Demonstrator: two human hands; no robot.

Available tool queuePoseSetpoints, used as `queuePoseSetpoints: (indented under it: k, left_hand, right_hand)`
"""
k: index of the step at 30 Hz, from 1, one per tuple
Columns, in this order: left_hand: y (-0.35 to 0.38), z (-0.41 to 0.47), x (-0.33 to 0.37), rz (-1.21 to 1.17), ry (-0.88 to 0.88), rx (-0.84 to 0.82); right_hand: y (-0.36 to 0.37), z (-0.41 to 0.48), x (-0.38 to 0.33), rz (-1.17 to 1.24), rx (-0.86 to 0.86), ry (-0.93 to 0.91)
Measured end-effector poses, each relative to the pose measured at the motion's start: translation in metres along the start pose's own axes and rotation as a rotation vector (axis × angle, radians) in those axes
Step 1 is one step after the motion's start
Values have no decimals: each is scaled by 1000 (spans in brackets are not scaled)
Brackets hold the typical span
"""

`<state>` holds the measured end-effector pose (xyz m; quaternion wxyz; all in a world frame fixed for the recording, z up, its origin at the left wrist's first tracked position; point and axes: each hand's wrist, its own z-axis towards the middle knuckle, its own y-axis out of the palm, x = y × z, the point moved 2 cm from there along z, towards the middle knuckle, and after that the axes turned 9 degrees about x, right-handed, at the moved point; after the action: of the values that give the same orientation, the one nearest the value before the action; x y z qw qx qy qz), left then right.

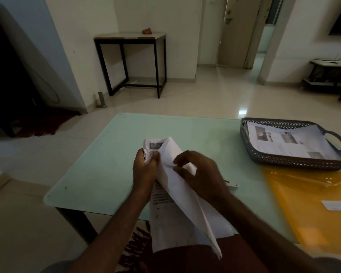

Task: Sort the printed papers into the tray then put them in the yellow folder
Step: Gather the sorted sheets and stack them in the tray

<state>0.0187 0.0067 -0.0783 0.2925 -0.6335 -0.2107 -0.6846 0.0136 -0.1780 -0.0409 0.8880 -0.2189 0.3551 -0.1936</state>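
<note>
- At the far wall I see a side table (130,36) with a black frame; a small orange thing (147,30) lies on its top; what it is I cannot tell.
- Nearer to me is the glass table (106,164), pale green, with a rounded left corner.
- My left hand (145,170) grips the upper left edge of the stack of printed papers (173,223); the fingers are curled round the edge and the thumb presses on the front sheets.
- The stack is held above the table's near edge, tilted; its top points away from me and its lower end hangs over my lap; print shows on the left sheets, while the top sheet shows a blank white side.
- My right hand (203,174) holds that white sheet; the fingers are curled in and pinch a fold of it near the middle of the stack.
- Just behind the right wrist a small white object (232,185) lies on the glass; it is too hidden to name.
- To the right stands the grey perforated tray (283,163) with a loop handle; sorted sheets (287,140) with pictures and text lie flat inside it.
- In front of the tray, touching its near wall, lies the yellow folder (307,203), flat on the table; a white label (337,205) sits on its cover.
- Far right, against the wall, is a low table (331,64).
</note>
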Motion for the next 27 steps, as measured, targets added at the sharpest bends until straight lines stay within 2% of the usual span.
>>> queuePoseSetpoints:
  k: [3, 5, 6, 8, 9, 12, 14, 16, 19, 22, 24, 27]
  left_hand:
    - [0, -1, 1, -49, -46, -21]
    - [-1, -1, 1, -101, -73, -20]
    - [-2, -1, 1, -103, -82, -9]
    - [-2, 1, 0, -122, -119, 19]
    - [-1, 1, -1, -139, -142, 23]
    - [2, -1, -1, -83, -182, -23]
    - [3, -2, -3, -20, -205, -71]
    - [2, -1, -8, 6, -219, -132]
    - [2, -2, -11, -46, -259, -201]
    - [2, 1, -8, -53, -171, -77]
    - [-5, 12, -7, -115, -147, 101]
    - [-30, 33, -9, -206, -212, 350]
  right_hand:
    - [6, -2, -12, -51, 12, -79]
    - [7, -1, -12, -6, 17, 3]
    - [7, 0, -8, 19, 0, 111]
    - [7, 1, 2, 75, -115, 369]
    - [6, 1, 6, 102, -200, 440]
    - [4, 0, 7, 170, -426, 385]
    - [4, 0, 11, 249, -470, 358]
    - [1, 1, 23, 242, -430, 438]
    - [-15, 8, 42, 304, -219, 550]
    - [-34, 18, 50, 464, -121, 675]
    - [-39, 18, 52, 513, -206, 747]
    - [-41, 11, 52, 522, -373, 753]
